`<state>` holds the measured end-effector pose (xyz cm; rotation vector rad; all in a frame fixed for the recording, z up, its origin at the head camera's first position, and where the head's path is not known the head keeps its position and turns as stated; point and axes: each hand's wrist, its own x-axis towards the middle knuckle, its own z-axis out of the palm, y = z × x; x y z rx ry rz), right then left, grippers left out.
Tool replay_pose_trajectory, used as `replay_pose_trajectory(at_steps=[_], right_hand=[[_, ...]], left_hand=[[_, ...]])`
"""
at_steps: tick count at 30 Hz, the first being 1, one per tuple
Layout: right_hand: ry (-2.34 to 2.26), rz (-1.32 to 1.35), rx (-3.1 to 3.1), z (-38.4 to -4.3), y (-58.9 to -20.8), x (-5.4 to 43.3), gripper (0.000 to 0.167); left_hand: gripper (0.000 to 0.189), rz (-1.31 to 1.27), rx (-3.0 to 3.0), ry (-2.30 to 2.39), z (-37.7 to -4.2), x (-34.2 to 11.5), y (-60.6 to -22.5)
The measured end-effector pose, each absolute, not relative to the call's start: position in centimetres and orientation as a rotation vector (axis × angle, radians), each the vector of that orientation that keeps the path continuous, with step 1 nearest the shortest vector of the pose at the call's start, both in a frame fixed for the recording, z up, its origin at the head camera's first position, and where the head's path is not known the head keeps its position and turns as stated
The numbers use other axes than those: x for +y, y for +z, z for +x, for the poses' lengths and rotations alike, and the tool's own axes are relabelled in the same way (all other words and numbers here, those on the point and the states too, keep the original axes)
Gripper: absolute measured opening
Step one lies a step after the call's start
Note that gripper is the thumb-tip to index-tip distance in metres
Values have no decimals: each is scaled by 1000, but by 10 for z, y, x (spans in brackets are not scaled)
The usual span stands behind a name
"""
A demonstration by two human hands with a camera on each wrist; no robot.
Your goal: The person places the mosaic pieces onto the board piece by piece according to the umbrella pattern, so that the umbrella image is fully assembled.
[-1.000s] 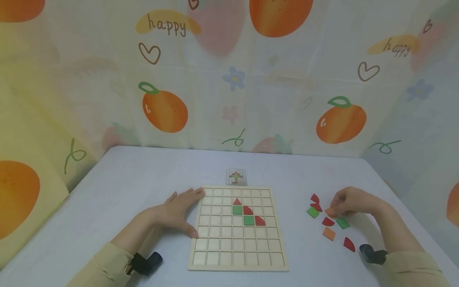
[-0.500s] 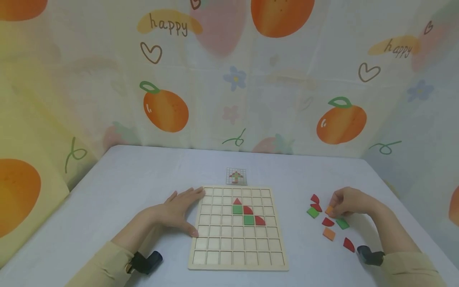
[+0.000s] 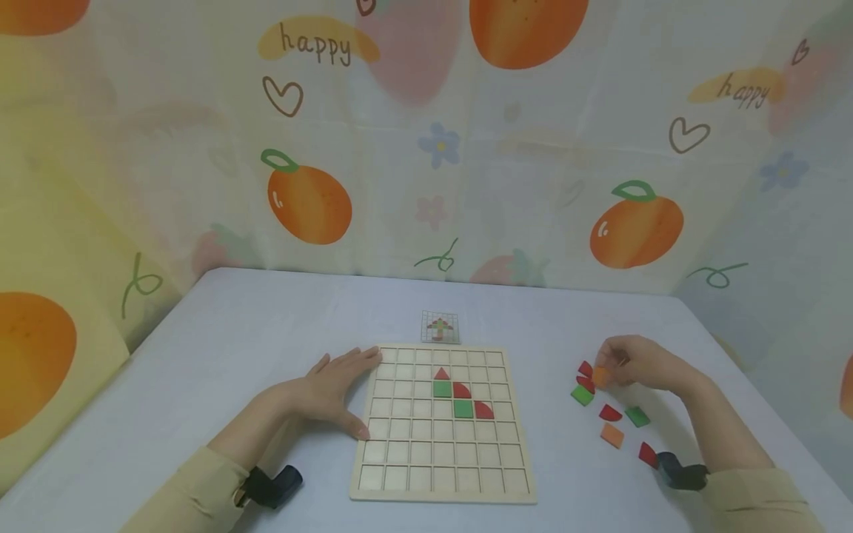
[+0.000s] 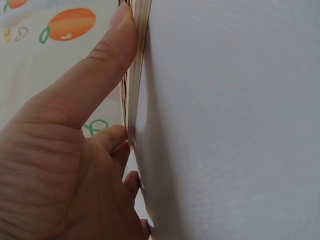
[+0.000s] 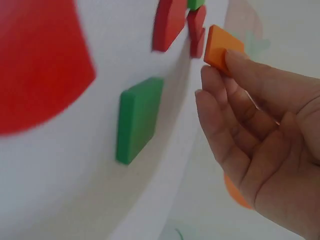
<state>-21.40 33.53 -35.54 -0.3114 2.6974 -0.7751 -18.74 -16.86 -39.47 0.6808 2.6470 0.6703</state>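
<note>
Between thumb and fingertips my right hand [image 3: 643, 363] pinches an orange square tile [image 5: 222, 47], lifted above the table. My left hand [image 3: 329, 392] lies spread along the left side of the wooden grid board [image 3: 400, 451], its thumb and fingers touching the edge. On the board sit a red triangle tile [image 3: 441, 374], a green square [image 3: 442, 389] under it, another green square [image 3: 463, 409] lower right, and two red quarter-circle tiles, the upper [image 3: 460, 390] and the lower [image 3: 483, 409]. A green square tile [image 5: 140, 120] lies close below my right hand in the right wrist view.
Loose tiles lie right of the board: a green square [image 3: 582, 395], an orange square [image 3: 611, 435] and several red quarter circles, one [image 3: 609, 412] amid them. A small card [image 3: 440, 326] with a coloured grid pattern stands behind the board. A patterned cloth [image 3: 506, 148] hangs behind the table.
My right hand has picked the orange square up off the table and moved it up and slightly left. My left hand stays at the board's edge.
</note>
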Motion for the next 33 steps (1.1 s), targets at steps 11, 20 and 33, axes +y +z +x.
replay_pose_trajectory(at_steps=[11, 20, 33], right_hand=[[-910, -388, 2813, -212, -347, 295, 14], [-980, -417, 2826, -205, -347, 239, 12], [-1109, -543, 2737, -200, -351, 184, 14]], left_hand=[[125, 667, 2655, 682, -191, -170, -407], [123, 665, 2640, 679, -190, -170, -402], [120, 685, 2644, 674, -188, -170, -398]])
